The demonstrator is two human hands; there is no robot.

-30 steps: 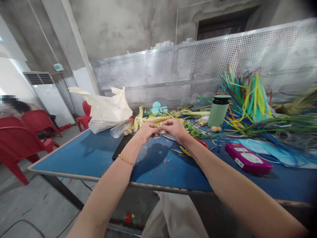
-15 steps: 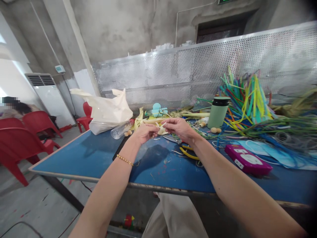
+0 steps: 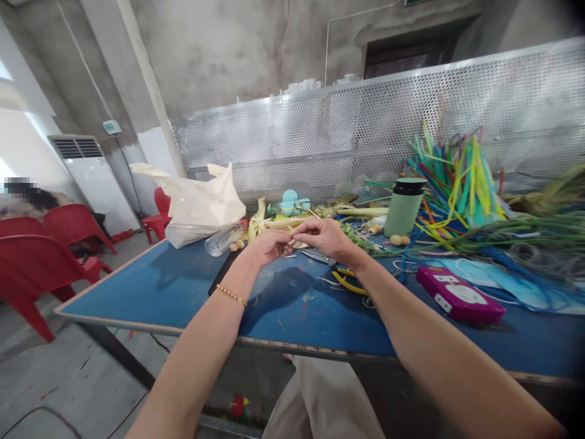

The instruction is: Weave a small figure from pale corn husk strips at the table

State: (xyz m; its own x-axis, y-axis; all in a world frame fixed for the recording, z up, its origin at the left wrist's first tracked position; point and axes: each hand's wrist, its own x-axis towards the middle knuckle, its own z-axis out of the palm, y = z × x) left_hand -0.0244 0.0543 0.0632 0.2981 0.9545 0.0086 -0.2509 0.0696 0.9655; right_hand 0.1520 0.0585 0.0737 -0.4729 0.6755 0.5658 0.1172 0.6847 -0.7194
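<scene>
My left hand (image 3: 270, 245) and my right hand (image 3: 322, 236) meet above the blue table (image 3: 183, 299), fingertips pinched close together. Between them is a small pale, whitish strip (image 3: 291, 231), mostly covered by the fingers; its kind is too small to make out. Both hands appear to grip it. Below my right hand lie metal-bladed pliers or cutters with yellow handles (image 3: 350, 283). Beyond the fingers lie pale yellow-green husks (image 3: 258, 222). A dark flat object (image 3: 222, 274) rests under my left wrist.
Left of my hands are a white plastic bag (image 3: 201, 207) and a clear bottle (image 3: 223, 239). On the right stand a green canister (image 3: 404, 210), a magenta box (image 3: 459, 296), blue face masks (image 3: 498, 277) and a bundle of colourful strips (image 3: 466, 183). A perforated metal panel (image 3: 283, 140) borders the back.
My right hand has shifted slightly left, so the fingertips of both hands are closer together. Less of the pale strip shows between them.
</scene>
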